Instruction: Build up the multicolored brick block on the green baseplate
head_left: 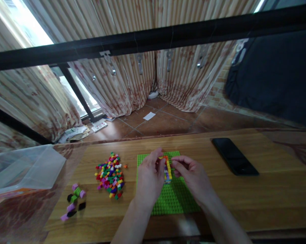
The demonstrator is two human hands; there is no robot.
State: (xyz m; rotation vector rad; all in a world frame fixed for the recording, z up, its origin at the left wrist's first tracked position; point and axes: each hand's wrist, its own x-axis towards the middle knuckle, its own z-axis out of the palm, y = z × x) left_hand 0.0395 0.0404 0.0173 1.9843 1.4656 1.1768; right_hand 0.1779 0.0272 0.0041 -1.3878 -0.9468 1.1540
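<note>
Both my hands meet over a green studded baseplate [173,200] lying on the wooden table [257,200]. My left hand [150,178] is closed, its fingertips pinching the top of a narrow stack of small coloured bricks [168,170] that stands on the plate. My right hand [192,178] is closed too, its thumb and forefinger pressed against the same stack from the right. A heap of loose small bricks [111,175] in many colours lies on the table just left of the plate.
A black phone [234,156] lies flat at the right of the table. A few pink, green and black pieces [74,201] sit near the front left. A clear plastic bag [26,167] covers the table's left end. Curtains and a tiled floor lie beyond.
</note>
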